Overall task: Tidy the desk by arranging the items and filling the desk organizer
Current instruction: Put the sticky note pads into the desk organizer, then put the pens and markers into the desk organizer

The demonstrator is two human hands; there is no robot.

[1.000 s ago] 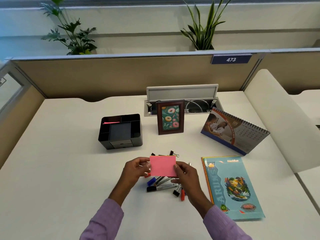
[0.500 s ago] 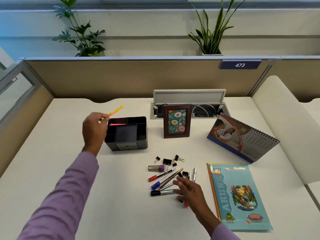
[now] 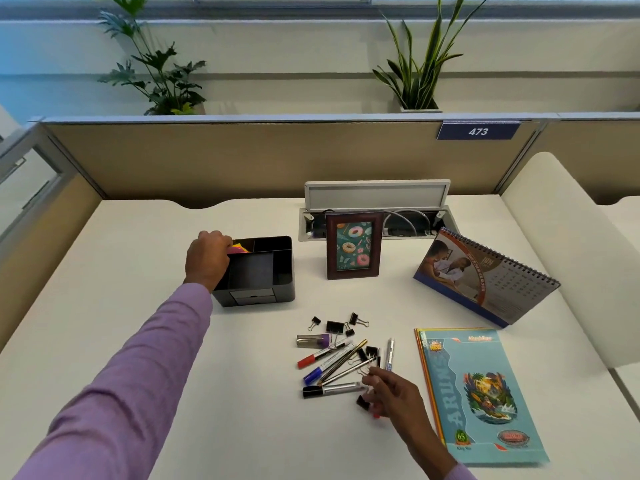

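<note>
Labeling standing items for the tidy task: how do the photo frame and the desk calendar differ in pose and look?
The photo frame stands nearly upright and faces the camera; the desk calendar sits tent-style, its face sloped back. The frame has a dark wooden border around a doughnut print; the calendar is spiral-bound along its top edge, showing a photo beside a date grid. Both stand on the desk, untouched by either hand.
</note>
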